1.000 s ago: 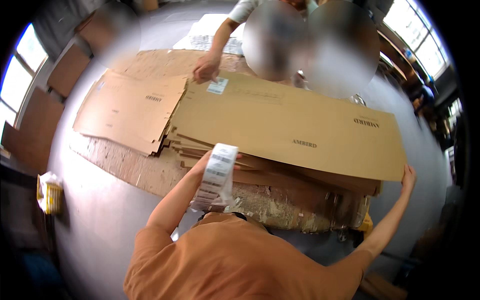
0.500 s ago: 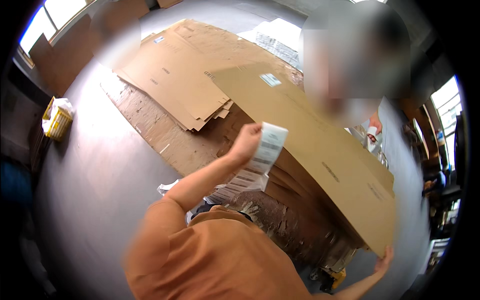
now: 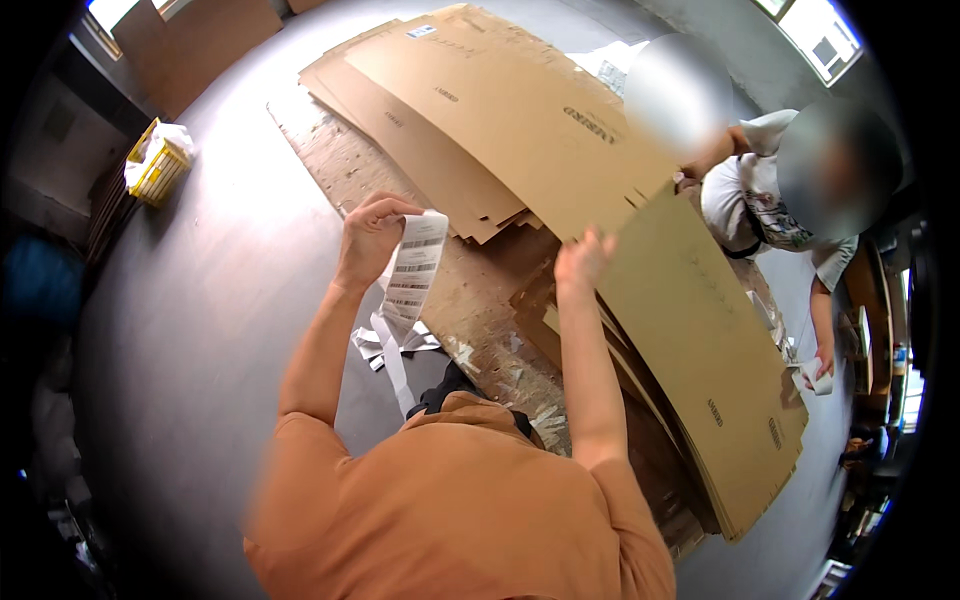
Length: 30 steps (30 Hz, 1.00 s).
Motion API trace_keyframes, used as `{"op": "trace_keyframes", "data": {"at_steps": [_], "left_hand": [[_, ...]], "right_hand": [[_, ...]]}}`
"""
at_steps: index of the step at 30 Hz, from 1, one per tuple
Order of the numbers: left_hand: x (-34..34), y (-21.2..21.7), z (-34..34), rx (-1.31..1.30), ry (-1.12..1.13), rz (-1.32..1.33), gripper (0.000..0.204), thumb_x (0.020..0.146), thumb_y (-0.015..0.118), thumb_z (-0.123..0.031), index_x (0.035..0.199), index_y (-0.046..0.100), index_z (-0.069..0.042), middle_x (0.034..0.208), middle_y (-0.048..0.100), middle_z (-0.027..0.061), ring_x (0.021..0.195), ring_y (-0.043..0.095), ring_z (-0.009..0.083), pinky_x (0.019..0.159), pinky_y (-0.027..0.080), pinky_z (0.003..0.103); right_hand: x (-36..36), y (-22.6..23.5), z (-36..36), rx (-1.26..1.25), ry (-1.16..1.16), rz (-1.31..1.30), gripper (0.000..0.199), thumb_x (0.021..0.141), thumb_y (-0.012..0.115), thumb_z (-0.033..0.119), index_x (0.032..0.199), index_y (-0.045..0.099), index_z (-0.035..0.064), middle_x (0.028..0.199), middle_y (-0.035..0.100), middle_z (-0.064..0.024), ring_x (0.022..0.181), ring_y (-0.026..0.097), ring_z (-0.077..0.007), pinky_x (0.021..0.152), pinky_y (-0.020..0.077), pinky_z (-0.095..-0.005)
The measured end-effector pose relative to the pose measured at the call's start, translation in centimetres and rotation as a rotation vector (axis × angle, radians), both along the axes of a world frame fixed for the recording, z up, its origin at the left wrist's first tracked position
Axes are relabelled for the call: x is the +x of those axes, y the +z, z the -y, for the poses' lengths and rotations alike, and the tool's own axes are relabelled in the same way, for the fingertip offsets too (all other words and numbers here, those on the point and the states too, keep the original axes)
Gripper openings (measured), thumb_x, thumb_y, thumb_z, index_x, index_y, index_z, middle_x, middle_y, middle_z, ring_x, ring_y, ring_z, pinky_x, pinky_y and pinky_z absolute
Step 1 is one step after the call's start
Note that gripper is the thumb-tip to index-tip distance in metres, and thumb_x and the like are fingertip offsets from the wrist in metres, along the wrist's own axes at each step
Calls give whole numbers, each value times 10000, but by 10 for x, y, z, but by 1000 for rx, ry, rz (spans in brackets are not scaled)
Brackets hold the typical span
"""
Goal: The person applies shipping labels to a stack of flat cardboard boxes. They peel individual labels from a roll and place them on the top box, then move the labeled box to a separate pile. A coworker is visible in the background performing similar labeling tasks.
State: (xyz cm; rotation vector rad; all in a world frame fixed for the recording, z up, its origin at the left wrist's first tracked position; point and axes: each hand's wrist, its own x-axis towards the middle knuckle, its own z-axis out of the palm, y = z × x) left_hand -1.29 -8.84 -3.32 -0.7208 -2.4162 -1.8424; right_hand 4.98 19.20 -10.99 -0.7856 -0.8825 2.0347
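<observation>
A long paper strip of printed labels (image 3: 420,255) hangs from my left hand (image 3: 372,240), its top end pinched between thumb and fingers. Its lower part trails down in a white ribbon toward my waist. My right hand (image 3: 584,260) is over the near edge of the stacked brown cardboard sheets (image 3: 700,350); its fingers look curled but are smeared, so any hold on the cardboard is unclear. Another large cardboard sheet (image 3: 500,110) lies farther left on a second pile, a small white label at its far end.
Both piles lie on a worn wooden board (image 3: 330,165). Across it, a co-worker (image 3: 745,200) touches the cardboard with one hand and holds a white roll (image 3: 818,377) in the other. A yellow basket (image 3: 160,175) stands on the floor at left. Crumpled white strips (image 3: 405,343) lie near my waist.
A cardboard sheet has shifted from the right stack onto the left pile. My right hand has left the near right corner for the stack's middle. My left hand has moved left with the labels.
</observation>
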Motion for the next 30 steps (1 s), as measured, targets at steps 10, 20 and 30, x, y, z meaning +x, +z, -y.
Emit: {"op": "trace_keyframes", "data": {"at_steps": [10,20,30], "left_hand": [[12,2,-20,112,-107,248,75,789,647,52,813,620,-14,799,668,29,752,597,73,650,492,229],[41,7,-139,92,-538,314,111,789,712,-40,805,604,-21,748,649,12,695,568,46,592,466,218],[60,-24,-229,-217,-546,183,220,784,677,-160,879,648,37,741,670,168,651,645,216,625,491,325]], "right_hand": [[-33,-7,25,330,689,366,481,937,533,115,1341,329,-46,1162,575,-145,984,596,-162,869,469,-296],[120,93,17,783,387,218,97,848,665,24,944,658,12,834,628,-29,745,587,-83,641,482,-211],[147,95,-87,671,93,573,130,840,675,106,884,666,-16,693,620,7,630,535,-65,563,434,-219]]}}
